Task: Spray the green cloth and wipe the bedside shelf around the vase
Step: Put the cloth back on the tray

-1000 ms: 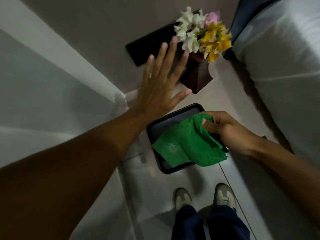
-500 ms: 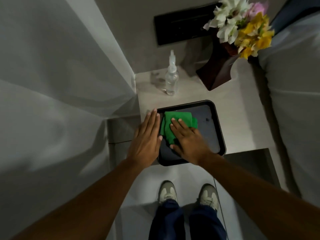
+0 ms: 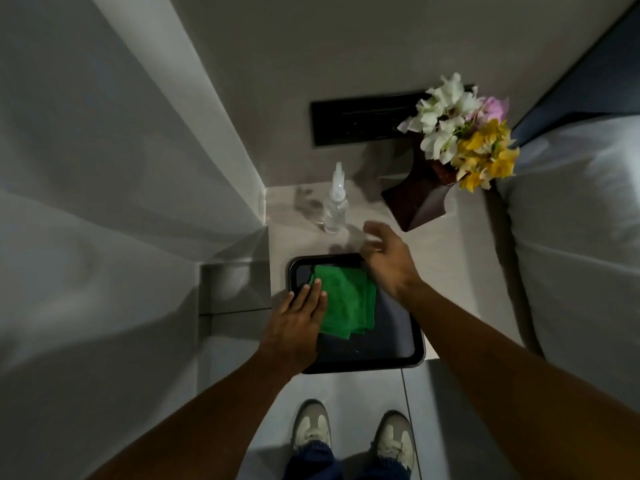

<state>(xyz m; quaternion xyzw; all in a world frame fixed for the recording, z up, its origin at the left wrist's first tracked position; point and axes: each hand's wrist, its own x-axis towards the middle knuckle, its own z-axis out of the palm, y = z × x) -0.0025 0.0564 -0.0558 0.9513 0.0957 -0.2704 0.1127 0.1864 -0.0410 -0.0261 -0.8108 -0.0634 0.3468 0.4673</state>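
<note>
A folded green cloth [image 3: 349, 301] lies in a black tray [image 3: 391, 351] on the pale bedside shelf [image 3: 457, 258]. My left hand [image 3: 298, 323] rests flat on the tray's left rim, its fingertips on the cloth's left edge. My right hand [image 3: 388, 261] hovers open above the tray's far right corner, blurred, a short way from a clear spray bottle [image 3: 335, 202] that stands upright behind the tray. A dark red vase [image 3: 415, 199] with white, yellow and pink flowers [image 3: 464, 133] stands at the shelf's back right.
A white wall [image 3: 121, 168] closes in on the left. The bed with a white pillow [image 3: 581, 220] borders the shelf on the right. A black switch panel [image 3: 360, 123] is on the back wall. My shoes [image 3: 353, 438] stand on the tiled floor below.
My right hand has lifted off the cloth and moved toward the spray bottle. The cloth now lies folded in the tray under my left fingertips. The view has tilted back.
</note>
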